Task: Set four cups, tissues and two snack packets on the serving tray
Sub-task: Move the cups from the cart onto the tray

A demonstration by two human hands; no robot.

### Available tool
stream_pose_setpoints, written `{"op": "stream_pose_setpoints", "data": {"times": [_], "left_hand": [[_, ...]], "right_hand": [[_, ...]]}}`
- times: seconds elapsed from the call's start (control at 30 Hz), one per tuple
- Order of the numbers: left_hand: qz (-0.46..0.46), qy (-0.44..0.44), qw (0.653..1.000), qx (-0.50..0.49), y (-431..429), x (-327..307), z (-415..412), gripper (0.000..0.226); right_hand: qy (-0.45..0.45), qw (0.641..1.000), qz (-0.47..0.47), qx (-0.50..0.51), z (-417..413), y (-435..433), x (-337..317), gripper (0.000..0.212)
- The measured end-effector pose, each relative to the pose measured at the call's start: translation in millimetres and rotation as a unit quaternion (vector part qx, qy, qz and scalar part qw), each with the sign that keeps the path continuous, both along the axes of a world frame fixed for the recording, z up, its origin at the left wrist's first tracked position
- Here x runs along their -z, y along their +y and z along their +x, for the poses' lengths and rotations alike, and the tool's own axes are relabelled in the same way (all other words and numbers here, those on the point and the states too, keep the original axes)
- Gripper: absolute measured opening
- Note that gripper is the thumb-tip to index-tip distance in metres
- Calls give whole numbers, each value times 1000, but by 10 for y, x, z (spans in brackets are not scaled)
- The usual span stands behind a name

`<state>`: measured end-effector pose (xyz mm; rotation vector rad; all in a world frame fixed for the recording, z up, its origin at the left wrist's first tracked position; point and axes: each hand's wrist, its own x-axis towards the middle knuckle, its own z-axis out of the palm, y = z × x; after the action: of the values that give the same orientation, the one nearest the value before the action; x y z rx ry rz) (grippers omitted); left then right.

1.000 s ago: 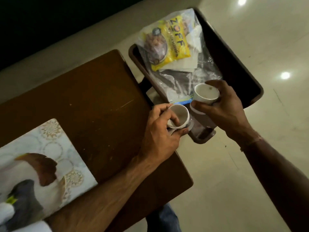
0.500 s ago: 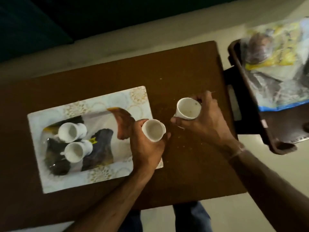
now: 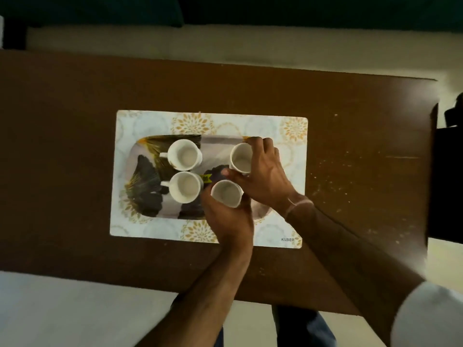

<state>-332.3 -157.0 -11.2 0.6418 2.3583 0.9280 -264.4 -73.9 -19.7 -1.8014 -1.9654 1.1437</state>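
The serving tray [image 3: 215, 146], grey with dark leaf prints, lies on a patterned placemat [image 3: 155, 121] in the middle of the brown table. Two white cups stand on its left half, one at the back [image 3: 185, 155] and one in front [image 3: 185, 187], handles to the left. My left hand [image 3: 225, 216] grips a third white cup [image 3: 226, 193] over the tray's front middle. My right hand [image 3: 263, 181] holds a fourth white cup [image 3: 241, 157] over the tray's back right. Whether these two cups touch the tray is unclear. Tissues and snack packets are out of view.
The brown table [image 3: 350, 151] has crumbs scattered on its right part. A dark side stand [image 3: 446, 181] shows at the right edge. Pale floor lies in front of and behind the table.
Both hands have carried their cups leftward from the side stand over the table to the tray. The view has swung left, so the snack packets have left the frame.
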Motion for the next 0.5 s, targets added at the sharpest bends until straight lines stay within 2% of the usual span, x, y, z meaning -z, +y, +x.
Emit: {"op": "stream_pose_setpoints", "data": {"times": [0.2,0.33,0.43,0.5], "left_hand": [[19,-86,995,-57,54,-43,19,83],[40,-158,983,-81,5,-149,-17,79],[39,-244,965,-90,-122,-218,-105,83],[1,-285,951,-121,-248,-319,-233,81]], "right_hand": [[-22,1000,11,-7,-333,27,133,79],[-44,998,33,-21,-465,44,116,78],[-45,998,26,-36,-511,23,71,86],[-40,998,20,-32,-464,0,8,96]]}}
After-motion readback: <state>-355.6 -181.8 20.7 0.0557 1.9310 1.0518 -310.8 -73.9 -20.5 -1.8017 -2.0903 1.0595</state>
